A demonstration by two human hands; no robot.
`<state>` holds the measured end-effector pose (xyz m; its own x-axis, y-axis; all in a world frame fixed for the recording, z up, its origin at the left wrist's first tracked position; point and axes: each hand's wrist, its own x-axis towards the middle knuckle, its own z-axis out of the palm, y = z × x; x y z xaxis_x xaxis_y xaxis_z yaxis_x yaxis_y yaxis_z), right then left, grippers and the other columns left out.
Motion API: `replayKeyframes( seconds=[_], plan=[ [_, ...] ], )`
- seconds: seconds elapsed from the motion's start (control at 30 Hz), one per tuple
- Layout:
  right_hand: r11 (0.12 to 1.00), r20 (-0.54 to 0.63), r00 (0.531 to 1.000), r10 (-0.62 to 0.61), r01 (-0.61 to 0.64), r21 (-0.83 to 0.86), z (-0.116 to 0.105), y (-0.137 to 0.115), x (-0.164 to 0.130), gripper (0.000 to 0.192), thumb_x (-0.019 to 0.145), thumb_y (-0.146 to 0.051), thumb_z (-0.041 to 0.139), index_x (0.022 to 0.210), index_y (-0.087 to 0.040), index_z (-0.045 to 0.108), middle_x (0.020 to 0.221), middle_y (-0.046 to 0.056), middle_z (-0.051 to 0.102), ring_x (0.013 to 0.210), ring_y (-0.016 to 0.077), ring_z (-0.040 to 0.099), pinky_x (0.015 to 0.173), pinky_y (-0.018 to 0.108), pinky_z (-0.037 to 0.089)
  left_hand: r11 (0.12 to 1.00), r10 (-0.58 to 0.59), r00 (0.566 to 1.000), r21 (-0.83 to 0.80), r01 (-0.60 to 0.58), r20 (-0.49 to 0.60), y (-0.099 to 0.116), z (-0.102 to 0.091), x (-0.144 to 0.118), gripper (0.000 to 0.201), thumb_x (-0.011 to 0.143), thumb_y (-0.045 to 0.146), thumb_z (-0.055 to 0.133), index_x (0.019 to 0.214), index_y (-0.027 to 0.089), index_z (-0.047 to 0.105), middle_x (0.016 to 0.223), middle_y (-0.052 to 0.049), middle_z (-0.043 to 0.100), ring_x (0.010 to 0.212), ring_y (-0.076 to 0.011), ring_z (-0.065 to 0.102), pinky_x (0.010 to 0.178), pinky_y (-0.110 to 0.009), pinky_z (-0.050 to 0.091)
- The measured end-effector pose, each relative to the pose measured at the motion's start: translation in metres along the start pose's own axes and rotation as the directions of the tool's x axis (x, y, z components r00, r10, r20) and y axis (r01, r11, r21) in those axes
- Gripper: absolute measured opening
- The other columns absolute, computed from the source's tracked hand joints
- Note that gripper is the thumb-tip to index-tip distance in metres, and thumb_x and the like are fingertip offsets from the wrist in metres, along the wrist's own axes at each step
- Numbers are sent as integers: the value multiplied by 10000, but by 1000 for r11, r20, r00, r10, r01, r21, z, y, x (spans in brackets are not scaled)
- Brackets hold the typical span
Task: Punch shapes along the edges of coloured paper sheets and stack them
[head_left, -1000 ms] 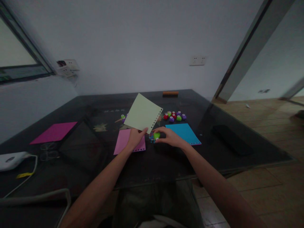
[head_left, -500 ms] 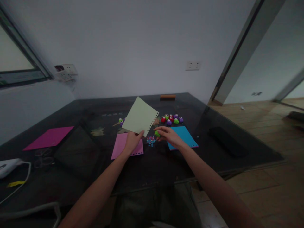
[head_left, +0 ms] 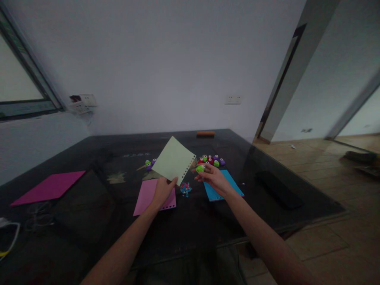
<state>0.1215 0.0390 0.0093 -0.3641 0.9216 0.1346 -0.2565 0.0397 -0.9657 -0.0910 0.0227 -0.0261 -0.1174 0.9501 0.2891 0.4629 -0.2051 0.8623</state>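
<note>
Green googly-eyed toy (head_left: 200, 168) pinched in our right hand (head_left: 217, 180), we gripped the pale loose-leaf sheet (head_left: 172, 159) with our left hand (head_left: 163, 190), a holding step seemingly needing steadiness next.

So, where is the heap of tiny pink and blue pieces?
In the head view, the heap lies on the dark table, right of the pale pink paper, left of the blue paper.

The green toy (head_left: 200, 168) has been moved in the right grip (head_left: 215, 179), away from the now-uncovered colourful bits (head_left: 186, 189) and nearer the clustered toys (head_left: 210, 161)
</note>
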Motion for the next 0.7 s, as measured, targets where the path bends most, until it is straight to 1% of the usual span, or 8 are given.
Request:
replayKeyframes(
  seconds=[0.13,0.2,0.27,0.33,0.4,0.47,0.57,0.7],
  plan=[
    [991,-122,986,-115,105,-82,-27,-21,15,421,635,-358,707,1002,-198,577,1013,78,651,768,173,641,650,287,508,1000,-16,1000,3,16,1,7,-1,-2,223,734,329,573,648,133,634,565,-58,668,567,-213,632,556,-286,470],
    [972,-218,956,-195,158,-176,-53,-28,30,428,614,-352,714,989,-194,583,1006,68,651,789,173,633,669,290,507,1000,-18,1000,-17,18,3,8,0,-3,215,733,326,574,680,129,639,570,-57,669,578,-215,635,565,-290,475],
    [938,-328,907,-264,162,-306,-83,-29,49,411,614,-350,701,965,-164,596,949,69,657,764,174,626,663,293,506,999,-15,1000,-40,16,20,8,1,-3,220,731,333,574,706,124,642,597,-62,678,576,-214,635,563,-292,476],
    [888,-416,862,-289,78,-454,-113,-25,66,378,638,-323,669,962,-138,607,940,80,658,757,179,622,654,295,504,999,-10,1000,-42,11,28,6,1,-3,234,728,345,575,713,123,645,621,-72,684,570,-215,632,557,-295,473],
    [761,-496,818,-292,-115,-638,-138,-15,81,325,691,-292,609,975,-133,614,951,83,660,768,174,620,646,280,497,1000,-2,1000,-13,2,26,3,2,-3,247,726,358,574,700,125,649,623,-78,683,567,-219,629,554,-299,468],
    [708,-539,792,-286,-204,-676,-157,-2,89,330,678,-239,618,982,-110,618,929,112,664,783,189,617,664,288,484,1000,-1,1000,29,0,27,0,2,-2,264,731,371,565,676,127,650,609,-83,678,567,-225,625,558,-306,463],
    [630,-573,769,-282,-303,-715,-174,17,95,298,638,-180,645,924,-96,645,918,149,664,829,214,609,721,305,456,999,2,999,45,-5,47,-5,3,-2,287,742,383,547,659,128,649,613,-88,677,576,-228,621,566,-310,458],
    [540,-573,774,-267,-373,-755,-184,31,101,254,655,-180,635,901,-124,666,949,144,664,887,218,606,763,296,432,1000,-5,998,27,4,60,-7,4,-1,298,731,396,544,639,132,647,607,-76,672,581,-221,612,553,-294,442]
  ],
)
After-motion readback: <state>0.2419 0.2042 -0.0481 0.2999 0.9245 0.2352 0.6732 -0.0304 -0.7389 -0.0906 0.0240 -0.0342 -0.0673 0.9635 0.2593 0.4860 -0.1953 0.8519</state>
